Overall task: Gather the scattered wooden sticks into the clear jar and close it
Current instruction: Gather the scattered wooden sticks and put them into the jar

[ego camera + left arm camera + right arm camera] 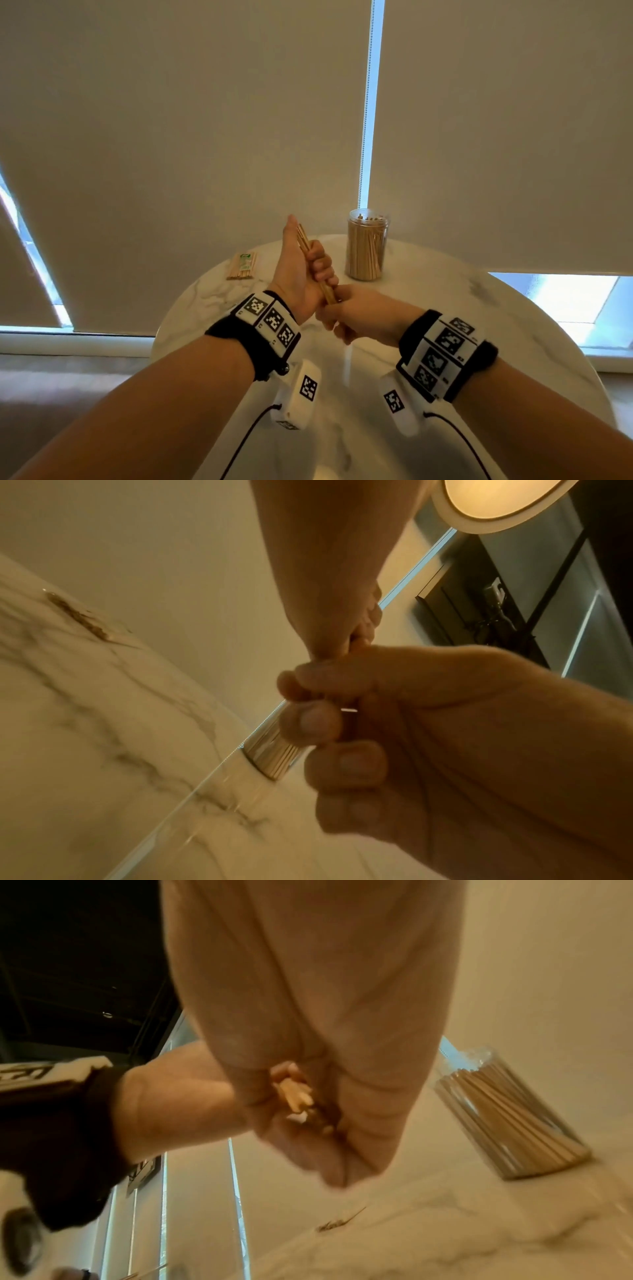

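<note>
A bundle of wooden sticks stands tilted above the round marble table. My left hand grips its upper half with curled fingers. Just below, my right hand holds the lower end, and the stick ends show inside that fist. Behind and to the right of the hands, apart from them, stands the clear jar, upright and packed with sticks, with no lid on its mouth. It also appears in the right wrist view, jar.
A small wrapped pack of sticks lies at the table's back left. Roller blinds hang close behind the table. The table's curved edge runs near my left forearm. Camera cables hang from both wrists.
</note>
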Demonstrator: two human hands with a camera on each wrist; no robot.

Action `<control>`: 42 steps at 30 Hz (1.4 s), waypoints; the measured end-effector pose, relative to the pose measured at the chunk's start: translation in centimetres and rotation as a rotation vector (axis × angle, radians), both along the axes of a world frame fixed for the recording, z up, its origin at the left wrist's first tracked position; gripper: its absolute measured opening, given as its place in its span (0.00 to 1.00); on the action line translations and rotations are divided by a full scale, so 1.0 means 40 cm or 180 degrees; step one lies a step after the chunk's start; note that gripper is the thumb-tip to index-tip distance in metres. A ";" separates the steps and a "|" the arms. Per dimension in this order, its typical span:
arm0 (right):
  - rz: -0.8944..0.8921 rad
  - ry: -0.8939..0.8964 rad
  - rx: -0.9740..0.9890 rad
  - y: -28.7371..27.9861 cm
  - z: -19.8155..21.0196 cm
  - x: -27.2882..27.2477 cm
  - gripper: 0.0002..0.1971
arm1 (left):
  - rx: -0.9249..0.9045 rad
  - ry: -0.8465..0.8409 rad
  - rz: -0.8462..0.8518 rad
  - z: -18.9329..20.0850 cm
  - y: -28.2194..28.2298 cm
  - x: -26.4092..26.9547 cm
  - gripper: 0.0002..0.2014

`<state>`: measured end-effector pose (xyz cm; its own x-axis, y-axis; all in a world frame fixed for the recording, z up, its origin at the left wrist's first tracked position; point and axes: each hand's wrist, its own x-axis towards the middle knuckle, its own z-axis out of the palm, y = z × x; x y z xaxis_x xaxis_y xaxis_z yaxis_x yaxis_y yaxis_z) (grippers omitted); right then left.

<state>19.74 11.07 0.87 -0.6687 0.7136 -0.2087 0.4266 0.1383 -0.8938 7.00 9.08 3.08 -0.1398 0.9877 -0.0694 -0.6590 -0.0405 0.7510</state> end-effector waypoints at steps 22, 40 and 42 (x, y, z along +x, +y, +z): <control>-0.1420 -0.0071 0.2007 0.229 0.133 0.093 0.12 | -0.0463 0.1135 0.0629 0.009 0.254 -0.005 0.18; -0.0072 -0.3209 0.3165 0.634 0.296 -0.073 0.12 | 0.0256 0.3396 0.0134 -0.105 0.597 -0.015 0.57; -0.0125 -0.3142 0.3081 0.634 0.270 -0.082 0.12 | 0.0236 0.3398 0.0156 -0.109 0.598 -0.012 0.57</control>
<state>16.45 36.41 11.69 -0.5116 0.8592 0.0052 0.8383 0.4978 0.2222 6.54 33.02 -1.26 -0.1322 0.9762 0.1722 0.3411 -0.1183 0.9326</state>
